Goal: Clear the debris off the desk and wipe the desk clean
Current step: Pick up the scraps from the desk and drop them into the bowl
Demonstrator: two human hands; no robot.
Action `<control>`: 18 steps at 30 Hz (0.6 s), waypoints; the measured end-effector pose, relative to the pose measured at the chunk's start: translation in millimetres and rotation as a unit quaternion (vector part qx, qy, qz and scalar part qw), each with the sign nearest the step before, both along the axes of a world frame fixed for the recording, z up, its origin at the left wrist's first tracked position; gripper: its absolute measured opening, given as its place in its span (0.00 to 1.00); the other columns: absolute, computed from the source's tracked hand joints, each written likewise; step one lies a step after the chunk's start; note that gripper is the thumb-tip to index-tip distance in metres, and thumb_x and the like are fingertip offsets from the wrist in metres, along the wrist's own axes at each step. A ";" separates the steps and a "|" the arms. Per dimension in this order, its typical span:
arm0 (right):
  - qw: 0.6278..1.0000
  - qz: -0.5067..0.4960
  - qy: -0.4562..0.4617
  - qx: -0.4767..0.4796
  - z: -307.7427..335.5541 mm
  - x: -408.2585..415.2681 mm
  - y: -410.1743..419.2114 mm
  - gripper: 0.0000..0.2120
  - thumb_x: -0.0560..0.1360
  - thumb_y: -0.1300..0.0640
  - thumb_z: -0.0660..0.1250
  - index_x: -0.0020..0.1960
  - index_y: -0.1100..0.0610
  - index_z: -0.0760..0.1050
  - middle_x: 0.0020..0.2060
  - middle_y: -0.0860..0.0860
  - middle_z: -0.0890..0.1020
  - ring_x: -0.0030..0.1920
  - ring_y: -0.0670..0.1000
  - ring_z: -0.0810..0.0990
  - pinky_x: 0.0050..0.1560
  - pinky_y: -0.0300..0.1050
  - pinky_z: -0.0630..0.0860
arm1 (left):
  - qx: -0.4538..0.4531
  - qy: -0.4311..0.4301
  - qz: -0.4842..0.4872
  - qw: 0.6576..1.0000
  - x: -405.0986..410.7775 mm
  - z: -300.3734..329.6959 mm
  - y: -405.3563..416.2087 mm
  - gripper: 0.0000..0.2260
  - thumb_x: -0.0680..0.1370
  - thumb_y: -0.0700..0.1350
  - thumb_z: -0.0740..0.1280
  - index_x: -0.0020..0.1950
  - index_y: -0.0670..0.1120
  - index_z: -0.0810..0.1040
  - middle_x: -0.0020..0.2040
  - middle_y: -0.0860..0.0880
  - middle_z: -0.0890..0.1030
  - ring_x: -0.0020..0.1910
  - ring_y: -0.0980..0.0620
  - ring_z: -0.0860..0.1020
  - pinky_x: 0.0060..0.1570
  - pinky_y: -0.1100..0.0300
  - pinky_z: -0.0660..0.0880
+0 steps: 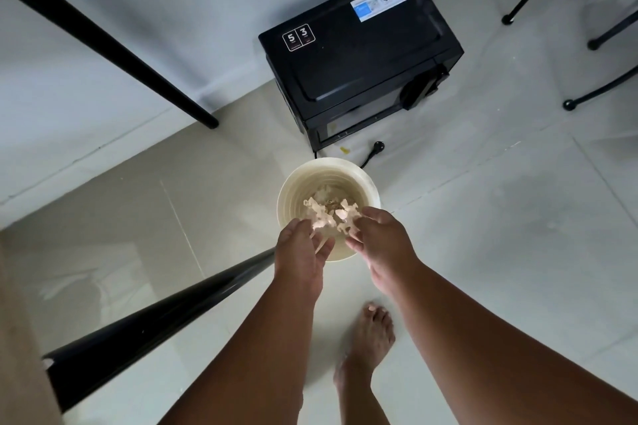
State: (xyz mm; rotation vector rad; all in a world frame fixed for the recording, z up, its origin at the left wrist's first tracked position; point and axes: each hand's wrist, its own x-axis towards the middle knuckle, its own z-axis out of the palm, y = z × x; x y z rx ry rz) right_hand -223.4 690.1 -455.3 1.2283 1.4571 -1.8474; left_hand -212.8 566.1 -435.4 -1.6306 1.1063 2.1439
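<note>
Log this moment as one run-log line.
stage: dumping debris | left hand: over bin, scraps at fingers | right hand: same | paper scraps: above bin | bin: on floor by microwave | desk wipe: not seen

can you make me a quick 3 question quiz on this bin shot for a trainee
1. True or false: both hands are over the round cream bin.
2. What lies between the left hand and the right hand?
A. a wet cloth
B. pale crumpled scraps
C. a black plug
3. Which black appliance stands on the floor just beyond the bin?

Key
1. True.
2. B, the pale scraps sit at the fingertips above the bin's opening; whether they are pinched or already falling is unclear.
3. The microwave, with its plug lying loose on the tiles.
</note>
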 end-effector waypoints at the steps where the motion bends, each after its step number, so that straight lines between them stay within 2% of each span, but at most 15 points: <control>1: 1.000 -0.002 0.001 0.000 0.2 0.8 0.3 0.12 0.76 0.60 0.69 0.58 0.50 0.78 0.50 0.52 0.85 0.39 0.46 0.87 0.58 0.51 0.83 | -0.001 0.000 0.001 1.000 0.1 0.6 0.1 0.14 0.82 0.39 0.65 0.68 0.42 0.75 0.53 0.44 0.81 0.52 0.45 0.82 0.44 0.53 0.83; 4: 1.000 -0.006 0.005 0.000 2.8 3.5 0.8 0.12 0.75 0.61 0.68 0.57 0.50 0.78 0.45 0.51 0.85 0.41 0.46 0.85 0.58 0.50 0.83 | -0.001 0.003 -0.001 1.000 1.9 4.5 0.1 0.14 0.81 0.39 0.66 0.67 0.42 0.76 0.51 0.46 0.81 0.46 0.48 0.82 0.41 0.54 0.83; 7: 1.000 -0.005 0.007 -0.002 9.6 4.0 0.8 0.17 0.75 0.61 0.68 0.63 0.52 0.76 0.48 0.51 0.85 0.42 0.45 0.86 0.58 0.49 0.83 | -0.006 0.001 -0.010 1.000 4.8 10.6 -1.9 0.12 0.81 0.39 0.66 0.64 0.44 0.78 0.54 0.45 0.82 0.50 0.47 0.83 0.41 0.55 0.83; 11: 1.000 -0.001 0.009 0.003 27.2 6.5 3.9 0.19 0.76 0.61 0.67 0.66 0.53 0.77 0.54 0.54 0.84 0.49 0.49 0.86 0.59 0.51 0.83 | -0.035 -0.004 -0.036 0.999 9.0 29.6 -0.4 0.12 0.81 0.38 0.66 0.63 0.46 0.78 0.58 0.44 0.82 0.56 0.46 0.83 0.43 0.54 0.83; 14: 1.000 0.000 0.020 0.009 55.4 10.4 10.3 0.13 0.77 0.62 0.66 0.61 0.53 0.78 0.55 0.54 0.83 0.54 0.51 0.85 0.54 0.48 0.85 | -0.085 -0.001 -0.093 0.992 13.1 59.2 8.3 0.11 0.81 0.41 0.66 0.62 0.49 0.78 0.58 0.46 0.82 0.57 0.47 0.83 0.45 0.54 0.81; 16: 0.999 0.013 0.030 0.015 81.2 13.7 16.0 0.09 0.78 0.61 0.66 0.55 0.51 0.78 0.54 0.53 0.83 0.53 0.50 0.85 0.49 0.45 0.85 | -0.122 0.014 -0.141 0.982 15.0 85.0 18.9 0.10 0.80 0.44 0.66 0.59 0.53 0.79 0.56 0.49 0.83 0.56 0.50 0.83 0.46 0.54 0.81; 18: 0.999 0.027 0.037 0.023 114.4 17.3 22.2 0.08 0.79 0.60 0.65 0.56 0.51 0.78 0.55 0.53 0.83 0.50 0.49 0.85 0.47 0.45 0.84 | -0.140 0.039 -0.192 0.970 15.1 119.2 30.7 0.10 0.80 0.46 0.66 0.60 0.54 0.79 0.56 0.49 0.83 0.56 0.51 0.83 0.49 0.54 0.83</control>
